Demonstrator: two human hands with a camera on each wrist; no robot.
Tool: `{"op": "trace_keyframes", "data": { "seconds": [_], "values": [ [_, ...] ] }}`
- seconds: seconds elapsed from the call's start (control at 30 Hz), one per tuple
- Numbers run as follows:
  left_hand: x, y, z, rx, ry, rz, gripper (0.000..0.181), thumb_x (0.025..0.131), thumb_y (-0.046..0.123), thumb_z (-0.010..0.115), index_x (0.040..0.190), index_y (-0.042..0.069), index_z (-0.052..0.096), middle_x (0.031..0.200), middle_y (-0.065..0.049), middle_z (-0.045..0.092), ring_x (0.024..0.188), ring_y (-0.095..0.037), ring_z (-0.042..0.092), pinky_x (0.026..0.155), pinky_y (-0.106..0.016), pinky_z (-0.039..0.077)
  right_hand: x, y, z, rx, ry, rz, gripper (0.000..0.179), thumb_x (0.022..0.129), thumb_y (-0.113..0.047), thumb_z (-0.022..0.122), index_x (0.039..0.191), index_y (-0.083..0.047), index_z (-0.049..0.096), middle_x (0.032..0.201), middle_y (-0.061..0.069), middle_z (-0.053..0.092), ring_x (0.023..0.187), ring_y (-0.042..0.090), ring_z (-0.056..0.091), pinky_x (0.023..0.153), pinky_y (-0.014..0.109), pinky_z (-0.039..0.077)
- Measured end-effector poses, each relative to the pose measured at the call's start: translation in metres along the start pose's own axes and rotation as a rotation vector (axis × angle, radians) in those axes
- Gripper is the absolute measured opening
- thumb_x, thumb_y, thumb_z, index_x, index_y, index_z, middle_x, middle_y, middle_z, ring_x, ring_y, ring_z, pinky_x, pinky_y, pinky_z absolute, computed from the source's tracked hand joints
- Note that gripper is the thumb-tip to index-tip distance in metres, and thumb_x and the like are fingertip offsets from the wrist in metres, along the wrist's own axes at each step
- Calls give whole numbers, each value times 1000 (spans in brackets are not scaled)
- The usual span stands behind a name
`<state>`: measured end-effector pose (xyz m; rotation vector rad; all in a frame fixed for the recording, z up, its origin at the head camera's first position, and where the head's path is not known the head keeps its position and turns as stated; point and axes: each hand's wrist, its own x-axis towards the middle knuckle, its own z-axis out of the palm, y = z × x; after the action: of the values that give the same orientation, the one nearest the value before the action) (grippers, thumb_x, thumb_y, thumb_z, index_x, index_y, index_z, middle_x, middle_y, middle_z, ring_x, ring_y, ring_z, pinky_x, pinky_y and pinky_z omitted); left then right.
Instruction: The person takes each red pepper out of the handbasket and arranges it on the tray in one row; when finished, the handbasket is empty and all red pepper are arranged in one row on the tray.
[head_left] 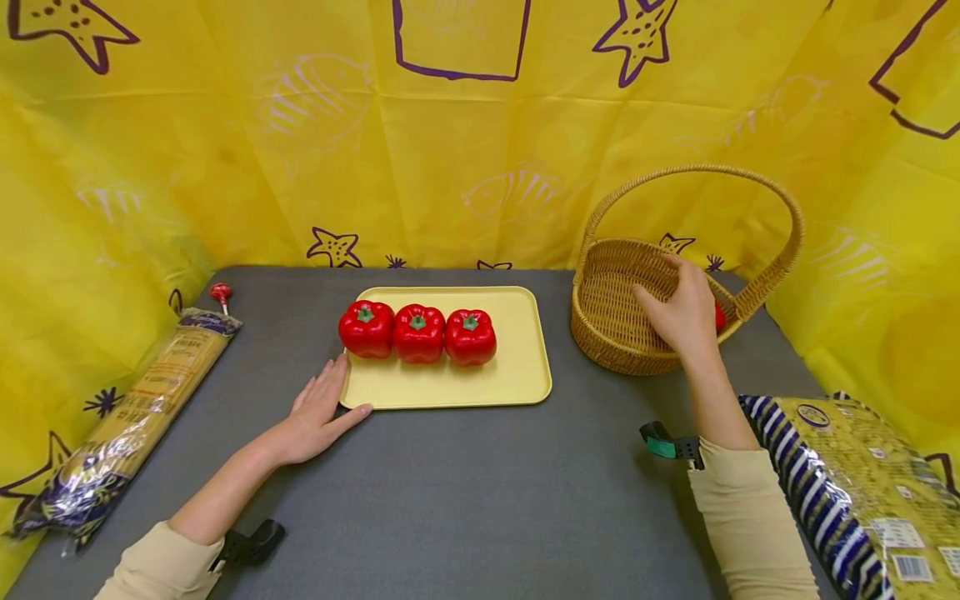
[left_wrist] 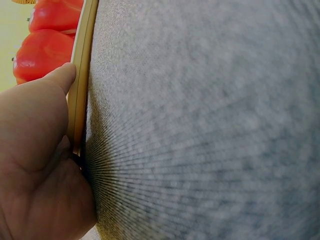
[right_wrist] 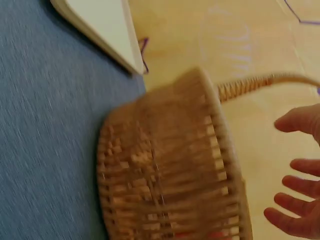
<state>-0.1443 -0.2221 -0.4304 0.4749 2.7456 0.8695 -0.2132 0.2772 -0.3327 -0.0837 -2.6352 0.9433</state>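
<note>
Three red bell peppers with green stems stand in a row on a pale yellow tray. My left hand lies at the tray's near left corner, its fingers straight along the left side. In the left wrist view the thumb touches the tray's rim. Over the wicker basket, my right hand is held with thumb and fingers spread apart, nothing between them. Behind that hand, a red thing shows inside the basket's right side, mostly hidden.
The basket's tall handle arches above the right hand. On the left lies a spaghetti bag with a red lollipop behind it. A striped yellow and blue bag lies at the right. Yellow printed cloth hangs around the grey table.
</note>
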Motion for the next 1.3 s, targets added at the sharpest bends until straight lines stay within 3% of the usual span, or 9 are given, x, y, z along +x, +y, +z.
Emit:
{"op": "trace_keyframes", "data": {
  "seconds": [0.17, 0.57, 0.73, 0.93, 1.1, 1.3],
  "values": [
    [0, 0, 0, -7, 4, 2, 91, 100, 47, 50, 153, -5, -3, 160, -24, 0, 146, -44, -2, 110, -63, 1, 5, 15, -11, -69, -26, 70, 67, 94, -30, 60, 146, 5, 36, 140, 33, 37, 130, 52, 31, 105, 62, 24],
    [-1, 1, 0, -8, 7, -2, 91, 100, 46, 50, 153, -5, -2, 160, -24, 0, 145, -44, -3, 110, -63, 1, 11, 40, -21, -256, -134, 238, 74, 94, -38, 52, 142, 14, 30, 136, 41, 30, 125, 58, 28, 96, 70, 31],
    [-1, 0, 0, -2, 9, -3, 91, 99, 47, 50, 153, -5, -3, 160, -24, 0, 146, -44, -3, 110, -63, 1, 11, 46, -22, -300, -184, 240, 71, 94, -37, 49, 131, 21, 34, 125, 43, 36, 112, 57, 39, 86, 70, 38],
    [0, -2, 2, 3, 12, -1, 92, 99, 47, 50, 154, -4, -4, 160, -24, 1, 146, -44, -3, 110, -64, 1, 13, 49, -19, -308, -187, 208, 62, 93, -36, 49, 122, 19, 42, 118, 39, 43, 105, 53, 44, 81, 68, 41],
    [0, -2, 2, 1, 12, 1, 92, 99, 47, 51, 153, -4, -3, 160, -24, 1, 145, -44, -3, 110, -64, 1, 14, 48, -12, -256, -151, 132, 59, 93, -31, 50, 131, 14, 46, 126, 38, 47, 112, 53, 45, 90, 64, 40],
    [1, -2, 2, 1, 6, -3, 92, 99, 48, 50, 153, -5, -4, 160, -24, 0, 145, -44, -3, 110, -64, 1, 17, 47, -6, -170, -109, 92, 53, 95, -23, 47, 134, 12, 47, 131, 36, 49, 122, 52, 41, 102, 63, 30]
  ]
}}
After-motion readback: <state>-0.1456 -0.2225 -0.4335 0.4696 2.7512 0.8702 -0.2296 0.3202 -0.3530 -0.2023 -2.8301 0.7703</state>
